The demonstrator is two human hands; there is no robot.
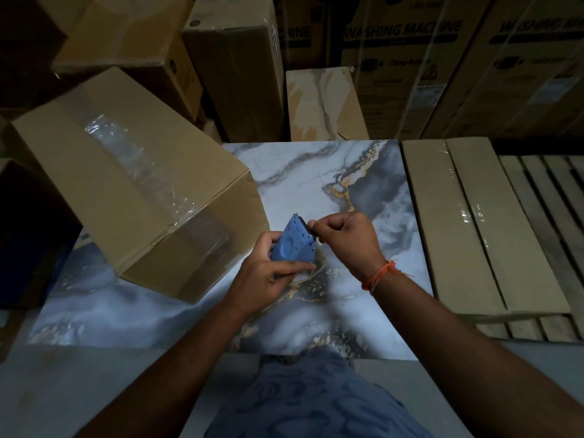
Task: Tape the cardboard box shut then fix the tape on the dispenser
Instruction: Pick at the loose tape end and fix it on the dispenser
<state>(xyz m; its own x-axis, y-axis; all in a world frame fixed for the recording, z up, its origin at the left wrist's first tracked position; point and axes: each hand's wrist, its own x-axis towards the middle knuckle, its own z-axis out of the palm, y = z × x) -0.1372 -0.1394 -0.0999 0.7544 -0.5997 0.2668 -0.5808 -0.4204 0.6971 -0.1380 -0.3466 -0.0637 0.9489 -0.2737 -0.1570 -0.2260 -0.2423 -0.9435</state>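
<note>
Two hands work the dispenser (292,245) at bench centre: left hand (265,273) clasps its body, right hand (346,240) pinches at its tip, likely the tape end. Box (126,181), taped, sits at ten o'clock; rethreading looks next.

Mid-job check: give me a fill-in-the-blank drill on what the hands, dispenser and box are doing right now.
1. The blue tape dispenser is held in the ____ hand's grip.
2. The right hand pinches at the dispenser's ____ end.
3. The cardboard box lies to the ____ of both hands, clear tape along its top.
4. An ____ thread band circles the right wrist.

Missing words: left; top; left; orange
</note>
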